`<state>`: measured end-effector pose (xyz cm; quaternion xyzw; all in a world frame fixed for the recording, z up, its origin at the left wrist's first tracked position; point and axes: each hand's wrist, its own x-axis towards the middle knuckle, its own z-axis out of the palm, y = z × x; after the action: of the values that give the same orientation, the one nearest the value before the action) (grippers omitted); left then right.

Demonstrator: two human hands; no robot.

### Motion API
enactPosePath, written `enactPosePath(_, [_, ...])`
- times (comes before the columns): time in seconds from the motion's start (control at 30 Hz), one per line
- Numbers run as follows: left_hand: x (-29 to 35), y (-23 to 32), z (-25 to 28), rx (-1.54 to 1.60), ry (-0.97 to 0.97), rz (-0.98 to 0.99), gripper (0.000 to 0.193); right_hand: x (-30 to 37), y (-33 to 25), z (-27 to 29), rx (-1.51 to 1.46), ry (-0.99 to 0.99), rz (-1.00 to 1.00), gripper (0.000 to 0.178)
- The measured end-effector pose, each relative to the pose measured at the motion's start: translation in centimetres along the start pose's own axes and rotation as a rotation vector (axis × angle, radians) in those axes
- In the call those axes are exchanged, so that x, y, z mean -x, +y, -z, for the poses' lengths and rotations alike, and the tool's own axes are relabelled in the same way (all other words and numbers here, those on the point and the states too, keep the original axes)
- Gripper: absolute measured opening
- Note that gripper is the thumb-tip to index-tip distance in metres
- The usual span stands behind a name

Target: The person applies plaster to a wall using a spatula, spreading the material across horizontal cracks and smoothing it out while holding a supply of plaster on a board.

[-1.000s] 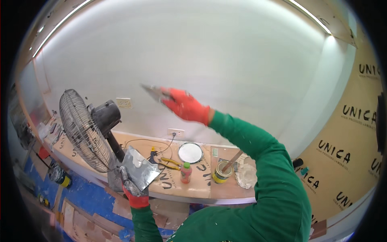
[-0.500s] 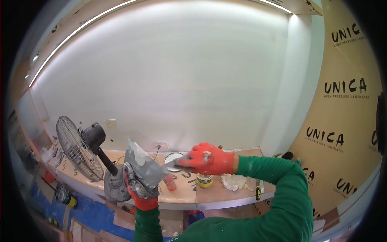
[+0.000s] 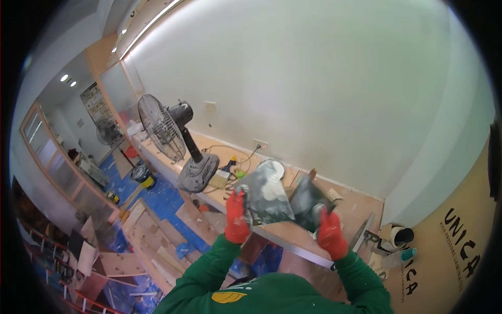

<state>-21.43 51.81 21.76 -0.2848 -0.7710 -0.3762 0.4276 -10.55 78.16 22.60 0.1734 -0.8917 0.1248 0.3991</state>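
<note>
My left hand [image 3: 238, 217], in a red glove with a grey palm, is closed around the edge of a flat grey plate [image 3: 256, 201]. White putty [image 3: 272, 187] is spread across this plate's upper face. Opposite it, my right hand [image 3: 331, 234], also red-gloved, is closed on a broad dark-bladed putty knife [image 3: 308, 201], smeared by motion. The blade comes up close to the plate's right edge; I cannot tell whether they touch. An open round tub [image 3: 278, 169] with white contents stands behind the plate, partly hidden by it.
A grey fan [image 3: 193, 157] stands on the left of the wood-toned ledge [image 3: 361, 201]. A plugged-in socket [image 3: 260, 145] sits on the pale wall. At right are a clear bottle [image 3: 400, 257] and a roll [image 3: 401, 236]. Boards [image 3: 157, 246] and blue sheeting [image 3: 170, 196] cover the floor at left.
My view has swung left and down. My right hand has moved away from the plate's lower corner, and its blade now stands upright beside the plate. The plate has turned, showing more putty.
</note>
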Motion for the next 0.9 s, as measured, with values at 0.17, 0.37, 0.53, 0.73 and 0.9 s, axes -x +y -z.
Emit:
enactPosePath(0.17, [-0.5,3.8,-0.7,-0.027,-0.060,-0.033,0.056,0.2,-1.2,1.8,-0.679,-0.178,-0.233,0.022])
enactPosePath(0.37, [-1.1,5.6,-2.0,-0.008,0.126,0.316,0.061,3.1,0.3,1.2,-0.235,0.042,-0.337,0.057])
enactPosePath(0.53, [-1.0,8.1,-4.5,0.117,0.045,0.314,0.081,1.2,0.4,1.7,-0.361,0.191,-0.476,0.056])
enactPosePath(0.73, [-0.3,8.6,-3.5,-0.442,-0.097,-0.249,0.072,1.5,1.0,-2.4,-0.337,0.262,-0.553,0.059])
enactPosePath(0.9, [-0.7,9.4,-3.9,0.337,-0.394,0.179,0.050,0.2,0.8,-1.3,-0.251,0.387,-0.457,0.051])
